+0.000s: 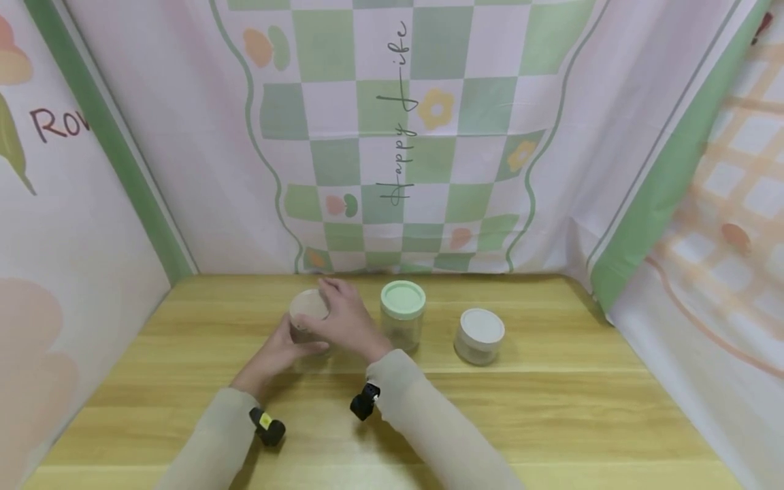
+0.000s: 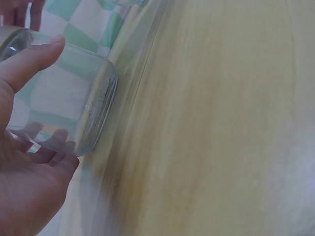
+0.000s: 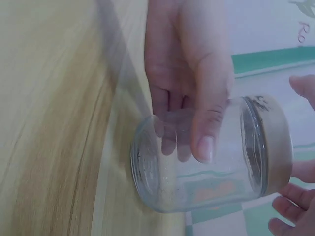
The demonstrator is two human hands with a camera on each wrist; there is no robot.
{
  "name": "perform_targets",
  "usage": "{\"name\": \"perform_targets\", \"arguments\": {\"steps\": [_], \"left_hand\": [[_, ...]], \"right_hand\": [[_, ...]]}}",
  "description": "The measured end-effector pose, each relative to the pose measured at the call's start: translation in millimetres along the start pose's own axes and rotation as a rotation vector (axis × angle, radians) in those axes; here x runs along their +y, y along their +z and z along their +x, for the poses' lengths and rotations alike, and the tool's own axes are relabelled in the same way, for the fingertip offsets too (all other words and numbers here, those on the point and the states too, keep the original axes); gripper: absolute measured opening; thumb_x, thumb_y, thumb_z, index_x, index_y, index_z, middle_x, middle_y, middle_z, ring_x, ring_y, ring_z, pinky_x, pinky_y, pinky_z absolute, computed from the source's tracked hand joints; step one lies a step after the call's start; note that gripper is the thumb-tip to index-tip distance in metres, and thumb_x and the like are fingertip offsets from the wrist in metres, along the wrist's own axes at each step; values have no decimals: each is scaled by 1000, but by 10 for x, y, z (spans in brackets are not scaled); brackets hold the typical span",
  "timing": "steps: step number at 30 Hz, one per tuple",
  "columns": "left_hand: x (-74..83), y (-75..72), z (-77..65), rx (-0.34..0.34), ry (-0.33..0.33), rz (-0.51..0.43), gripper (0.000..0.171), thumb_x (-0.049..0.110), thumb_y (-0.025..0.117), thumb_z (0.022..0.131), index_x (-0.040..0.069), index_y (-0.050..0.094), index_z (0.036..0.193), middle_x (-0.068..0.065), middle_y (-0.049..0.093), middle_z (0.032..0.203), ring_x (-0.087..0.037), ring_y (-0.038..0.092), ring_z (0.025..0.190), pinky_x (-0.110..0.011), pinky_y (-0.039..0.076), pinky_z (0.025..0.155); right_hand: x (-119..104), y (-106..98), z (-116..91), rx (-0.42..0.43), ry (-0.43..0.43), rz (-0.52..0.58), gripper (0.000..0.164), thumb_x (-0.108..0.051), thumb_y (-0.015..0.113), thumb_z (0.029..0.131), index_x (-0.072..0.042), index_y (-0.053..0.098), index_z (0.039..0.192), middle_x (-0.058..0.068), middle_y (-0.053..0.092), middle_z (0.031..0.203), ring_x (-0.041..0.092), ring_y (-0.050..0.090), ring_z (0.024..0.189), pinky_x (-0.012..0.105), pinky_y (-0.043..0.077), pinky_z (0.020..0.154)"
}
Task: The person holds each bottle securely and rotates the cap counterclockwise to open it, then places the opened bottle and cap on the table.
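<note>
A clear glass jar (image 3: 192, 167) with a cream lid (image 1: 308, 306) stands upright at the left of the row in the head view. My left hand (image 1: 278, 350) grips its glass body, the thumb on the near side and the fingers wrapped round the other side, as the left wrist view shows. Over the lid is my right hand (image 1: 349, 318), its fingers and thumb spread about the rim. In the right wrist view the right thumb (image 3: 304, 87) sits apart from the lid, while the other fingertips are right beside its edge.
A taller glass jar with a green lid (image 1: 402, 298) stands just right of my right hand. Farther right is a short glass jar with a white lid (image 1: 482, 327). The wooden table (image 1: 551, 408) ends at a checkered curtain (image 1: 441, 177); fabric hangs on both sides.
</note>
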State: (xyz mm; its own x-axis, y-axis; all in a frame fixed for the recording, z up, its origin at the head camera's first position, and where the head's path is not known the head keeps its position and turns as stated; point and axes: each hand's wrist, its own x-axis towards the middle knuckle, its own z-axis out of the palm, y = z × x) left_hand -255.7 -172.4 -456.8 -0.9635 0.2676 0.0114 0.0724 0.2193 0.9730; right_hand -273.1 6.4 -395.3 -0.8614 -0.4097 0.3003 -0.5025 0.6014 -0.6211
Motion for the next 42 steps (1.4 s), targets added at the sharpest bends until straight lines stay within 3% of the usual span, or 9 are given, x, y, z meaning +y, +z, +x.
{"name": "perform_targets", "arguments": {"steps": [6, 10, 15, 24, 36, 42], "left_hand": [[8, -8, 7, -31, 55, -16, 93, 18, 80, 87, 14, 19, 156, -14, 28, 154, -37, 30, 140, -63, 23, 114], [23, -20, 0, -34, 42, 5, 95, 21, 80, 88, 15, 15, 157, -14, 22, 157, -38, 23, 143, -65, 18, 115], [29, -22, 2, -15, 19, 36, 100, 21, 80, 87, 12, 10, 158, -17, 16, 160, -41, 19, 145, -65, 15, 116], [30, -11, 2, 11, -2, 39, 98, 18, 80, 87, 7, 12, 157, -20, 20, 159, -41, 18, 146, -63, 12, 117], [6, -20, -21, 1, -4, 44, 101, 21, 80, 87, 10, 10, 158, -19, 21, 160, -40, 19, 146, -64, 12, 117], [-4, -15, -19, -26, 29, 6, 99, 19, 79, 88, 10, 10, 158, -18, 23, 158, -41, 23, 144, -64, 15, 116]], "right_hand": [[-61, 44, -12, 96, -60, -207, 90, -69, 65, 85, -6, 49, 147, 11, 47, 147, 28, 41, 134, 44, 39, 109], [-95, 65, -24, 144, -51, -262, 85, -69, 65, 85, -4, 56, 138, 15, 52, 134, 28, 45, 123, 41, 45, 100], [-137, 83, -40, 175, -37, -269, 79, -67, 66, 86, 0, 62, 127, 21, 50, 124, 31, 44, 113, 40, 49, 91], [-149, 130, -47, 189, -15, -236, 77, -61, 70, 86, 2, 60, 129, 19, 49, 120, 30, 44, 111, 37, 52, 85], [-123, 148, -42, 159, -12, -235, 78, -62, 70, 86, 0, 60, 132, 17, 49, 121, 28, 45, 111, 36, 52, 85], [-67, 124, -14, 103, -4, -166, 76, -62, 70, 86, -3, 61, 134, 10, 48, 123, 24, 42, 112, 35, 48, 86]]}}
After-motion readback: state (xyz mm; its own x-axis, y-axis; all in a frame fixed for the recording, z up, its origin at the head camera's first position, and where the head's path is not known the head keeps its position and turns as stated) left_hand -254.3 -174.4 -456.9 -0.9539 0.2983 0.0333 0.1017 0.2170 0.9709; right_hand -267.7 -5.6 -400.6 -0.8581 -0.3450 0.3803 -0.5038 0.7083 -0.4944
